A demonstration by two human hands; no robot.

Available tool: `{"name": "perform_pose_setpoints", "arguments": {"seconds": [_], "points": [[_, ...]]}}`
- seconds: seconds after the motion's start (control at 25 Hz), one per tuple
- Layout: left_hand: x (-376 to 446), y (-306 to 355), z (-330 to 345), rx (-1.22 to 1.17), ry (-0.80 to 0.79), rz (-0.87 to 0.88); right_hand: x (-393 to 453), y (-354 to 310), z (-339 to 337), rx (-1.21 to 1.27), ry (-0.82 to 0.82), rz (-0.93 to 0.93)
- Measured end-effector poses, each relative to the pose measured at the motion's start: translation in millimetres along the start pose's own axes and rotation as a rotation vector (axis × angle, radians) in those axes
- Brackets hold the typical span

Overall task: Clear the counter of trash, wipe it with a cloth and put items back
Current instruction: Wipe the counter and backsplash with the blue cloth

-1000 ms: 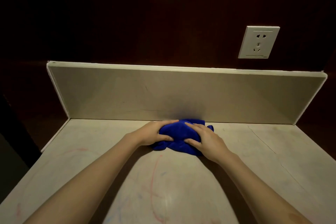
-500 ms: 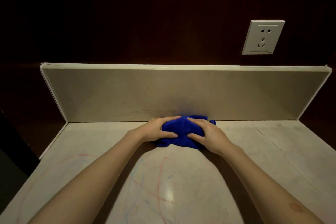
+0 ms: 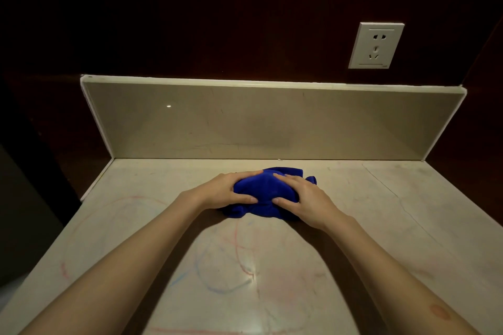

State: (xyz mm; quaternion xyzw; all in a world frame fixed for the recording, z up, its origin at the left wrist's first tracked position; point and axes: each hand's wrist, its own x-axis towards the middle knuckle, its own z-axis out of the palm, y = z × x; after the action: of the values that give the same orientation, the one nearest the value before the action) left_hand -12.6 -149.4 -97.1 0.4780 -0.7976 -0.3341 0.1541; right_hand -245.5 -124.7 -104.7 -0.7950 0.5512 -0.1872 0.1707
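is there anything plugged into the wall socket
No, the white wall socket above the backsplash shows bare slots with no plug or cord in it.

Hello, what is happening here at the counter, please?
A person is wiping a pale stone counter with a bunched blue cloth. The left hand and the right hand both grip the cloth, which lies near the backsplash. Red and blue scribble marks remain on the counter nearer the person, so the wiping is not finished. A white wall socket sits above on the right.
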Motion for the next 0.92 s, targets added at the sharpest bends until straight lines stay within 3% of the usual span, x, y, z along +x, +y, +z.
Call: {"name": "perform_pose_setpoints", "arguments": {"seconds": [0.6,0.92], "points": [[-167,64,77,-0.012,0.029,-0.065,-171,-50,11,-0.032,-0.047,-0.129],[-203,69,95,0.006,0.078,-0.020,-214,-62,14,-0.051,-0.048,-0.173]]}}
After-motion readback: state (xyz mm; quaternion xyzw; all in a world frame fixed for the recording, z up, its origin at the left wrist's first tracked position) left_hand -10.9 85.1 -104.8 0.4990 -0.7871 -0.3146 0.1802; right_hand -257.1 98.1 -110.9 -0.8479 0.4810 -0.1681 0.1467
